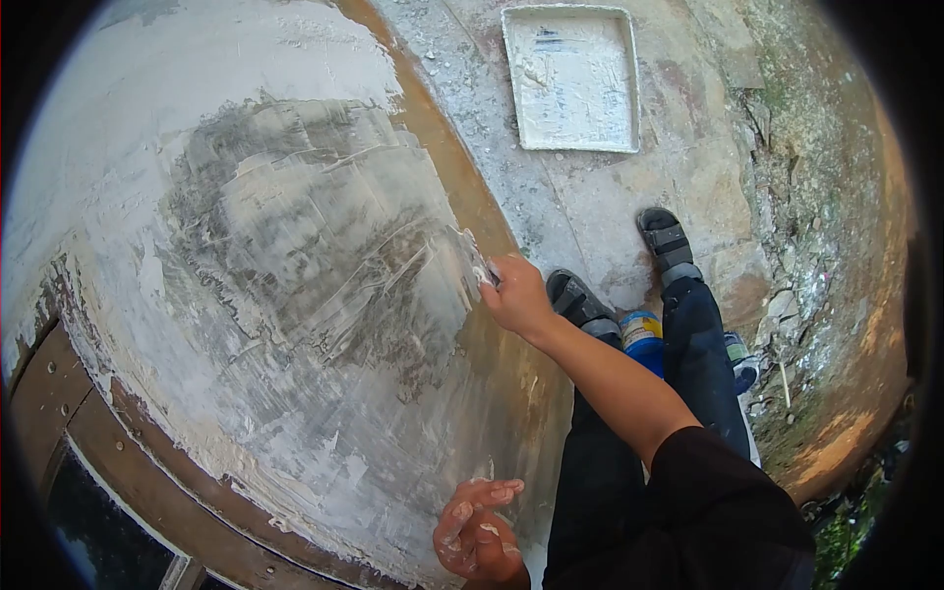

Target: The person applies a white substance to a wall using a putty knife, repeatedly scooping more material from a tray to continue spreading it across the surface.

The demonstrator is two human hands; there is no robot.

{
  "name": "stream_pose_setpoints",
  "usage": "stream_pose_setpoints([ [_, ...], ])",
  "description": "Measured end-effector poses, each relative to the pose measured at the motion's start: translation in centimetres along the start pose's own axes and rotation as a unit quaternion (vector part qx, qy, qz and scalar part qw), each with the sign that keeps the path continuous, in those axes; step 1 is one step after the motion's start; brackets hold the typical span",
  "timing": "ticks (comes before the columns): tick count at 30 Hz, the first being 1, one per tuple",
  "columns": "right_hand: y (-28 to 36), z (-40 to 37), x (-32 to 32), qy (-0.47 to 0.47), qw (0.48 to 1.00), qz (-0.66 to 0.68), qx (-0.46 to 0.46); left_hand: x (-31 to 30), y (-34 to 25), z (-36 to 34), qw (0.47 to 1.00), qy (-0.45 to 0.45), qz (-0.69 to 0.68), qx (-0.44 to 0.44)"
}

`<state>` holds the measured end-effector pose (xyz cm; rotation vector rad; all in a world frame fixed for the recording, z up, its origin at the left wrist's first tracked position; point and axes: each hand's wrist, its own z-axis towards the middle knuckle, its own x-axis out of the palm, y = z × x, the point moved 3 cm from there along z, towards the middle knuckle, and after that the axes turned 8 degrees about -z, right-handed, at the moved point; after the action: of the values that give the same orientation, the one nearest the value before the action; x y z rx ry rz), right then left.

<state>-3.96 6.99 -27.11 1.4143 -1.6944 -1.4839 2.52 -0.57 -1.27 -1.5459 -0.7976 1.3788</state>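
Observation:
My right hand (pixel 516 295) presses a small plaster-covered scraper blade (pixel 479 267) against the wall (pixel 295 246), at the right edge of a wet grey-white plaster patch. Only the blade's tip shows past my fingers. My left hand (pixel 477 531) hangs low by the wall's bottom, smeared with white plaster, fingers loosely curled and apart, with nothing visible in it.
A white square tray (pixel 570 79) crusted with plaster lies on the concrete ground ahead. My feet in dark sandals (pixel 580 300) stand close to the wall, with a blue-and-yellow can (pixel 641 334) between my legs. Rubble and stones lie to the right. A brown window frame (pixel 88 433) is at lower left.

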Motion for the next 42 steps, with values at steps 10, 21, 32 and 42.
stream_pose_setpoints([
  [10,13.5,-2.5,2.0,-0.032,0.974,0.051,-0.218,-0.8,-0.6,0.6,1.000,-0.019,-0.002,-0.004],
  [21,0.9,-1.5,-2.1,-0.016,1.000,0.014,-0.010,0.3,-0.1,2.1,1.000,0.010,0.016,-0.006],
  [32,9.1,-0.8,4.3,-0.014,0.991,-0.007,-0.134,1.9,2.0,4.1,0.999,-0.014,-0.038,-0.019],
  [42,4.8,3.8,-12.7,0.103,0.985,0.137,0.014,10.4,0.1,10.2,0.993,0.056,-0.056,-0.085],
])
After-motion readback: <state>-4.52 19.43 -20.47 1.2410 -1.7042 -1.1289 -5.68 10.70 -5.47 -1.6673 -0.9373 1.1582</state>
